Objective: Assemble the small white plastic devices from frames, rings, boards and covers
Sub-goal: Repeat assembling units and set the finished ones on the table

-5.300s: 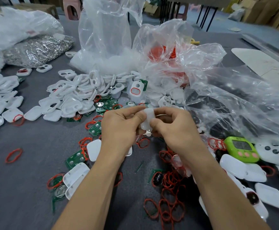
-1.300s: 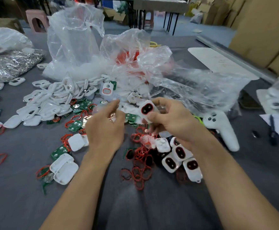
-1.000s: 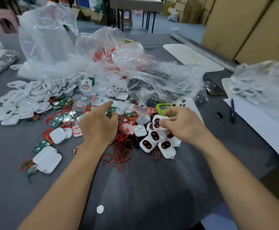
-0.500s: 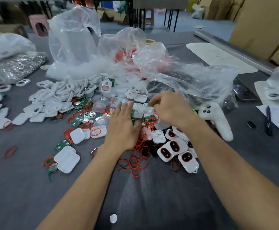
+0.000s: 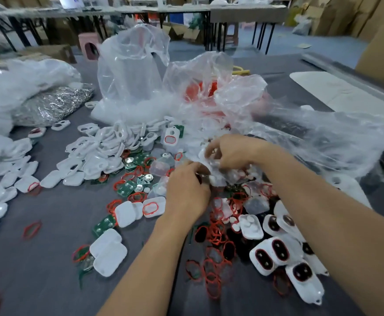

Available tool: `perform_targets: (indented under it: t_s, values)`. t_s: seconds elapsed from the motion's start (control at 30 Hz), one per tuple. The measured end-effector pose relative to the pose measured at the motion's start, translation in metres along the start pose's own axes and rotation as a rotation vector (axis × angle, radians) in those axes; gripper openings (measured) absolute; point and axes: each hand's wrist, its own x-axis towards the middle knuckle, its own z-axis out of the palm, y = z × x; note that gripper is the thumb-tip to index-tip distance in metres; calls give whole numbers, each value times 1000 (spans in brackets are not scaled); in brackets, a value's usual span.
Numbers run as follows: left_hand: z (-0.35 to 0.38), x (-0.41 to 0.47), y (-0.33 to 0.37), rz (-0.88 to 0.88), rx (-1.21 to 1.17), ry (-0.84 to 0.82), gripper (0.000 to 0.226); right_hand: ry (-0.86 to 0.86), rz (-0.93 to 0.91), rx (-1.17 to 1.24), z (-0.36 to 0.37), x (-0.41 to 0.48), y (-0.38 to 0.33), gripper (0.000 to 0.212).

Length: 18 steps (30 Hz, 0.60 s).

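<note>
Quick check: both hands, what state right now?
Left hand: fingertips hidden, cannot be told.
Right hand: pinching a white plastic part.

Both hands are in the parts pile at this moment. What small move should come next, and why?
Probably lift the white piece that the right hand seems to pinch clear of the pile, toward the left hand. Both hands meet over loose parts, the left hand's fingers curl beside it, and blur hides what the left holds.
</note>
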Motion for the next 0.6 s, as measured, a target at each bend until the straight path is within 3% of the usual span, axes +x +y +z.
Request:
perform_targets:
  t_s: [0.1, 0.2, 0.3, 0.37, 0.47, 0.6]
  values:
    - [-4, -6, 6, 70, 10, 24, 42, 140, -4, 134, -12, 6, -9, 32]
    - [-11, -4, 7, 48, -21, 117, 48, 291, -55, 229, -16, 30, -40, 37]
    - [-25, 0, -4, -16, 70, 237, 50, 297, -149, 167, -11, 64, -72, 40]
    - [-34, 1, -15, -105, 145, 310, 46, 294, -201, 68, -2, 87, -89, 50]
    - [-42, 5, -31, -254, 191, 233, 41, 309, -227, -47, 15, 116, -107, 64]
    - [-39, 11, -37, -333, 30, 209, 43, 233, -238, -128, 16, 142, -119, 117]
